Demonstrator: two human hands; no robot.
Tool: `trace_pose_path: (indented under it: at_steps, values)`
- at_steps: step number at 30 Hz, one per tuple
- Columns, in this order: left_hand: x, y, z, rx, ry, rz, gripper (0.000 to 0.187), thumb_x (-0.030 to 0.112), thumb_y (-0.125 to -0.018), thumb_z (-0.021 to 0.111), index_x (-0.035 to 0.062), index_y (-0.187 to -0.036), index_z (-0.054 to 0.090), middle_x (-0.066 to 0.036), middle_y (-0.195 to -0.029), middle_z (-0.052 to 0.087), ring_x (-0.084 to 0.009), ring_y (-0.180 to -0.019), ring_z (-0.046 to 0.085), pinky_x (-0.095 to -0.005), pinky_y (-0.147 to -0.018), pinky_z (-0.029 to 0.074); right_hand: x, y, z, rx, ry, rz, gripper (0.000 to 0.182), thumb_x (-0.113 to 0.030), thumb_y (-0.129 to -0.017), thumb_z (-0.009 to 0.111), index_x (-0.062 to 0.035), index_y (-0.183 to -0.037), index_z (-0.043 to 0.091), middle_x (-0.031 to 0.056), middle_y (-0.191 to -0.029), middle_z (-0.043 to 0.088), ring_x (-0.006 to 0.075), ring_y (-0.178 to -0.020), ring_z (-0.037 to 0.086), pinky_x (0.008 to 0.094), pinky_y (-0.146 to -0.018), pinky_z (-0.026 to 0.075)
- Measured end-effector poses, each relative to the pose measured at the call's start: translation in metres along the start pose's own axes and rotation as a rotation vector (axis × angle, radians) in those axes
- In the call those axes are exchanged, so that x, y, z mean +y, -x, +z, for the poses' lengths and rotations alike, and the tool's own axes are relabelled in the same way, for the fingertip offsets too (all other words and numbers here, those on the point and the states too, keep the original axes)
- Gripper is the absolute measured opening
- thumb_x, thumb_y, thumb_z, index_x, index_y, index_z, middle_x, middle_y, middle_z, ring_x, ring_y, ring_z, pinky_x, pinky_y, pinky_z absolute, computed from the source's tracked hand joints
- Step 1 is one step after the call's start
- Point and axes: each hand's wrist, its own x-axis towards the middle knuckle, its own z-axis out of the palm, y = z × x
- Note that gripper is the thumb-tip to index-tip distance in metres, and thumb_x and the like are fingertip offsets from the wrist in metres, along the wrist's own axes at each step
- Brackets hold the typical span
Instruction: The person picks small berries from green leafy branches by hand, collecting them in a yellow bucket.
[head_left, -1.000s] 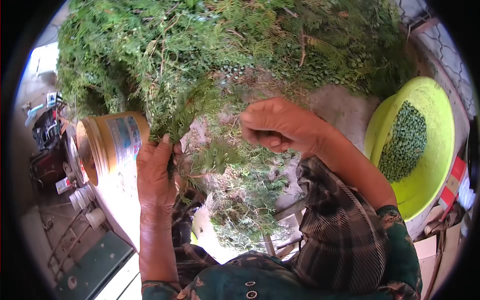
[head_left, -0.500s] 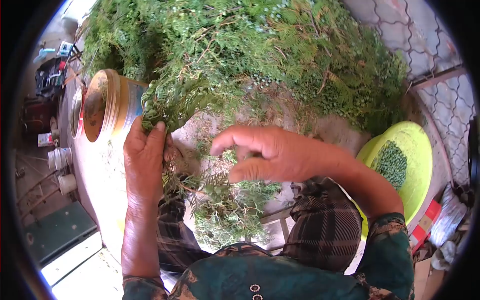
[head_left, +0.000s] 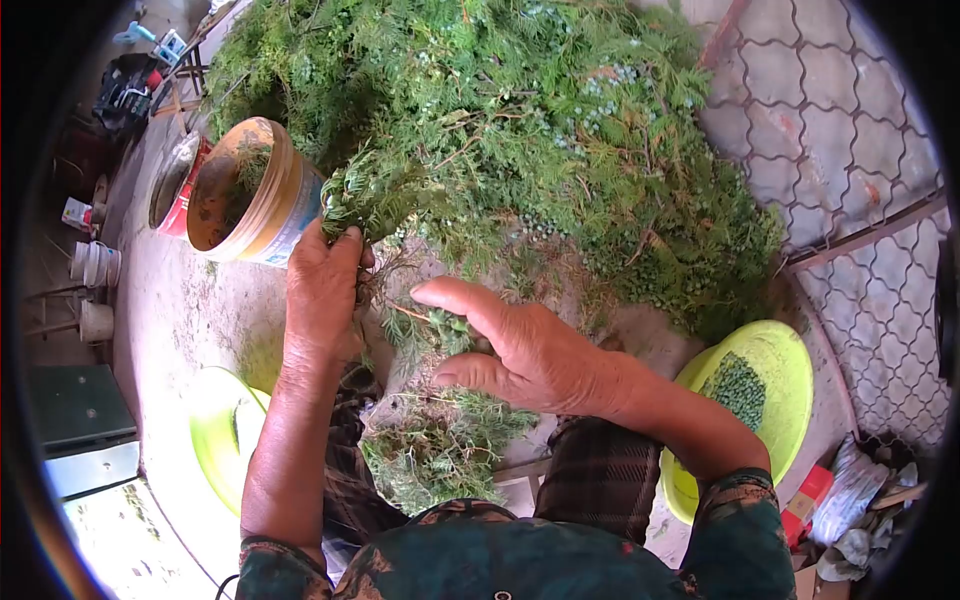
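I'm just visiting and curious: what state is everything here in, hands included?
Left hand: closed around leafy sprigs
Leafy sprigs: held, bunched
Right hand: open, thumb and forefinger apart
Orange bucket: lidless, some greenery inside
Red bucket: lidless, contents unclear
Right-hand lime basin: partly filled
Green berries: loose in that basin
Left-hand lime basin: partly hidden, contents unclear
Branch pile: heaped loosely

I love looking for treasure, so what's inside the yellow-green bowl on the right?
Inside the bowl is a heap of small round green pieces. They hide the floor under them, and the right forearm covers part of its left side.
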Motion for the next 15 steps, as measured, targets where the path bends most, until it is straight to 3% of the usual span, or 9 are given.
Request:
trace_pose_path:
  at_steps: [2,3,5,6,10,11,13,14,15]
  values:
    - [0.012,0.004,-0.001,0.025,-0.044,-0.037,0.008,0.012,-0.091,0.047,0.0066,-0.094,0.052,0.003,-0.070,0.050,-0.0039,-0.057,0.042,-0.0188,-0.050,0.035,-0.002,-0.003,0.004,0.121,-0.137,0.009,0.047,-0.020,-0.084,0.064,-0.0064,-0.124,0.044,0.0128,-0.103,0.062,0.0211,-0.088,0.063,0.0309,-0.075,0.048]
    - [0.017,0.006,-0.001,0.047,-0.099,-0.082,0.008,0.013,-0.091,0.046,0.0071,-0.093,0.051,0.003,-0.068,0.050,-0.0039,-0.053,0.042,-0.0190,-0.047,0.035,-0.003,-0.005,0.004,0.116,-0.125,0.007,0.047,-0.020,-0.084,0.064,-0.0064,-0.124,0.044,0.0128,-0.103,0.062,0.0211,-0.088,0.063,0.0309,-0.075,0.048]
    - [0.016,0.005,-0.004,0.060,-0.101,-0.066,0.007,0.013,-0.091,0.046,0.0074,-0.091,0.050,0.003,-0.067,0.049,-0.0039,-0.050,0.041,-0.0195,-0.043,0.033,-0.007,-0.009,0.004,0.142,-0.203,0.021,0.029,-0.011,-0.086,0.061,-0.0043,-0.113,0.052,0.0102,-0.101,0.061,0.0117,-0.088,0.059,0.0262,-0.074,0.046]
    - [0.017,0.005,-0.005,0.071,-0.113,-0.056,0.007,0.014,-0.091,0.046,0.0078,-0.090,0.050,0.002,-0.065,0.049,-0.0040,-0.046,0.039,-0.0201,-0.040,0.032,-0.005,-0.013,0.011,0.296,-0.165,-0.110,0.016,-0.007,-0.087,0.057,-0.0033,-0.102,0.052,0.0100,-0.069,0.054,0.0122,-0.055,0.048,0.0268,-0.053,0.042]
    - [0.025,0.004,-0.009,0.084,-0.119,-0.032,0.008,0.014,-0.091,0.045,0.0072,-0.089,0.049,0.001,-0.063,0.048,-0.0051,-0.044,0.039,-0.0218,-0.038,0.032,0.001,-0.017,0.015,0.448,-0.144,-0.079,0.010,-0.006,-0.089,0.053,-0.0032,-0.099,0.053,0.0054,-0.068,0.055,0.0085,-0.060,0.049,0.0252,-0.054,0.042]
    - [0.023,0.003,-0.010,0.093,-0.169,0.025,0.008,0.013,-0.091,0.045,0.0063,-0.088,0.049,0.000,-0.063,0.048,-0.0060,-0.045,0.039,-0.0227,-0.040,0.033,-0.004,-0.015,0.014,0.455,-0.138,-0.080,0.010,-0.006,-0.089,0.053,-0.0032,-0.099,0.053,0.0054,-0.068,0.055,0.0085,-0.060,0.049,0.0252,-0.054,0.042]
    - [0.013,-0.003,-0.011,0.095,-0.215,0.086,0.008,0.012,-0.091,0.045,0.0054,-0.087,0.049,0.000,-0.063,0.048,-0.0069,-0.047,0.039,-0.0236,-0.041,0.033,-0.020,-0.008,0.006,0.232,-0.756,0.136,0.009,-0.007,-0.089,0.052,-0.0051,-0.098,0.053,0.0019,-0.066,0.053,0.0051,-0.055,0.044,0.0223,-0.048,0.037]
    - [0.002,-0.010,-0.010,0.186,-0.348,0.331,0.009,0.011,-0.090,0.045,0.0045,-0.086,0.048,-0.001,-0.063,0.048,-0.0079,-0.048,0.039,-0.0246,-0.043,0.034,-0.028,-0.001,-0.002,0.111,-0.986,0.175,0.009,-0.011,-0.091,0.050,-0.0083,-0.100,0.053,-0.0008,-0.065,0.051,0.0017,-0.049,0.037,0.0193,-0.042,0.032]
    - [-0.002,-0.015,-0.011,0.277,-0.480,0.577,0.009,0.010,-0.090,0.044,0.0036,-0.084,0.048,-0.001,-0.062,0.047,-0.0089,-0.050,0.039,-0.0256,-0.045,0.034,-0.028,0.009,-0.007,0.118,-0.982,0.175,0.009,-0.011,-0.091,0.050,-0.0083,-0.100,0.053,-0.0008,-0.065,0.051,0.0017,-0.049,0.037,0.0193,-0.042,0.032]
